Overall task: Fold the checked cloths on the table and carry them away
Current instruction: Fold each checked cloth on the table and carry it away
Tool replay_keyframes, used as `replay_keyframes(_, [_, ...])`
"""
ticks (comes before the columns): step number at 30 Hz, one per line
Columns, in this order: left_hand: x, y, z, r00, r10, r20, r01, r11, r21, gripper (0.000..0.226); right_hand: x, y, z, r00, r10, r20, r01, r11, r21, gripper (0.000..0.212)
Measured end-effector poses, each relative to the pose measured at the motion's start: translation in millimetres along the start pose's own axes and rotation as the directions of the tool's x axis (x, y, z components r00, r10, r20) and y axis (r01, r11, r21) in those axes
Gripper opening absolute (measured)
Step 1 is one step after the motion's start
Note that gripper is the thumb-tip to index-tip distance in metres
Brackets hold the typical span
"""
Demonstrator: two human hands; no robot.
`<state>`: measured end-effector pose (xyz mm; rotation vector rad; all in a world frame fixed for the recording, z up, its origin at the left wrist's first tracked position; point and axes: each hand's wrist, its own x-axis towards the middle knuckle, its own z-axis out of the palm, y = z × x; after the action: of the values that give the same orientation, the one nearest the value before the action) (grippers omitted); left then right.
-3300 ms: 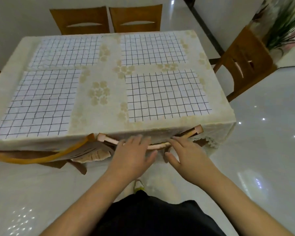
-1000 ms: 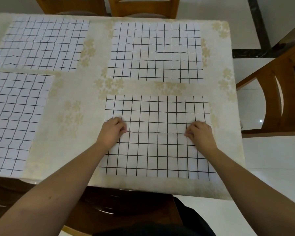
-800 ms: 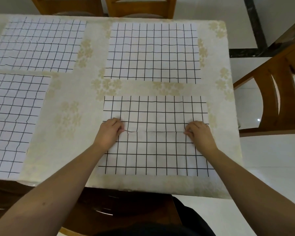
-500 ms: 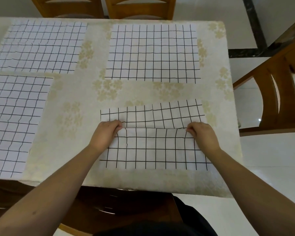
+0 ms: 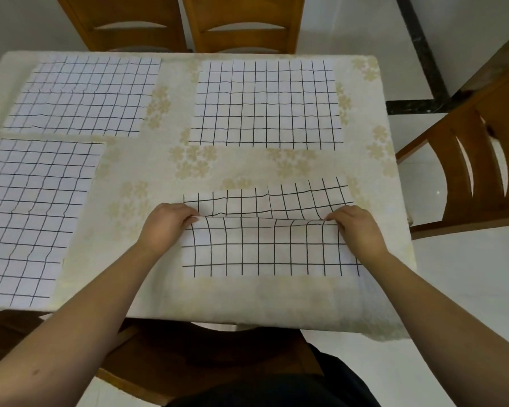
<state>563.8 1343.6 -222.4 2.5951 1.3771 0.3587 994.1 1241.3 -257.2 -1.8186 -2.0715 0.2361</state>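
Note:
Several white cloths with black checks lie on the table (image 5: 165, 171). The nearest cloth (image 5: 265, 248) at the front right is bunched into a raised crease across its middle. My left hand (image 5: 166, 226) pinches the left end of that crease. My right hand (image 5: 357, 230) pinches its right end. The cloth's far half slopes up toward the crease. Three more checked cloths lie flat: one at the back right (image 5: 265, 104), one at the back left (image 5: 83, 95), one at the front left (image 5: 30, 218).
A beige flowered tablecloth covers the table. Two wooden chairs (image 5: 241, 24) stand at the far side and another chair (image 5: 476, 163) at the right. A dark wooden chair (image 5: 188, 356) is below me at the near edge. The white floor shines.
I stepped from the chair back to the table and pinched the front right cloth at mid-height. Over the last second its far edge has slid toward me as the crease rose.

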Motion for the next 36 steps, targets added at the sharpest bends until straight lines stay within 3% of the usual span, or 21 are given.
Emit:
replay_keyframes(10, [12, -8, -69, 0.955, -0.006, -0.298, 0.028, 0.997, 0.07, 0.019, 32, -53, -63, 0.966, -0.029, -0.258, 0.014, 0.998, -0.06, 0.041])
replay_keyframes(16, [-20, -20, -76, 0.941, 0.01, -0.338, 0.009, 0.998, 0.056, 0.026, -1, -76, -62, 0.952, -0.039, -0.303, 0.014, 0.997, -0.082, 0.044])
replay_keyframes(22, [-68, -22, -33, 0.973, 0.018, -0.23, -0.026, 0.999, -0.034, 0.023, -55, -96, -27, 0.983, 0.053, -0.175, -0.056, 0.998, -0.015, 0.03])
replay_keyframes(26, [-103, -23, 11, 0.988, -0.146, -0.059, 0.136, 0.981, -0.141, 0.019, -84, -96, 2, 0.973, 0.199, 0.116, -0.195, 0.98, -0.041, 0.029])
replay_keyframes(29, [-123, -20, 32, 0.939, -0.322, 0.12, 0.343, 0.898, -0.276, 0.025, -102, -98, 22, 0.967, 0.175, 0.185, -0.166, 0.984, -0.067, 0.042])
replay_keyframes(32, [-133, -13, 37, 0.895, -0.424, 0.138, 0.442, 0.802, -0.402, 0.035, -102, -115, 23, 0.953, 0.178, 0.245, -0.167, 0.984, -0.064, 0.047])
replay_keyframes(36, [-128, 0, 28, 0.724, -0.672, 0.156, 0.642, 0.574, -0.508, 0.026, -92, -131, 27, 0.951, 0.124, 0.282, -0.104, 0.991, -0.086, 0.043])
